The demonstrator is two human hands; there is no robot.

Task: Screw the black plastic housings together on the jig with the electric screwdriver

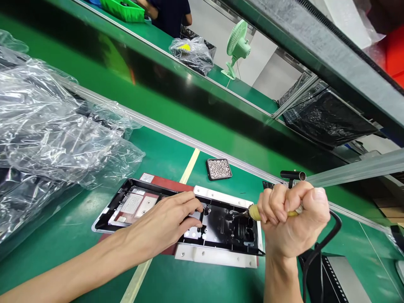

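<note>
A long black plastic housing (217,221) lies between white rails (217,255) on a reddish-brown base (167,184). My left hand (172,214) reaches over its middle, thumb and fingers curled close to a small dark part there; whether they grip it is hard to see. My right hand (292,216) is wrapped round the yellowish handle of a corded tool (254,212). The tool's thin metal tip points left, into the right half of the housing. A label and a light plate show in the housing's left half.
A small black tray of metal bits (219,169) sits behind the housing. Clear plastic bags (63,126) cover the left side. A grey and black box (341,277) stands at lower right. Beyond are a green fan (238,44), a green basket (123,9) and a person (170,17).
</note>
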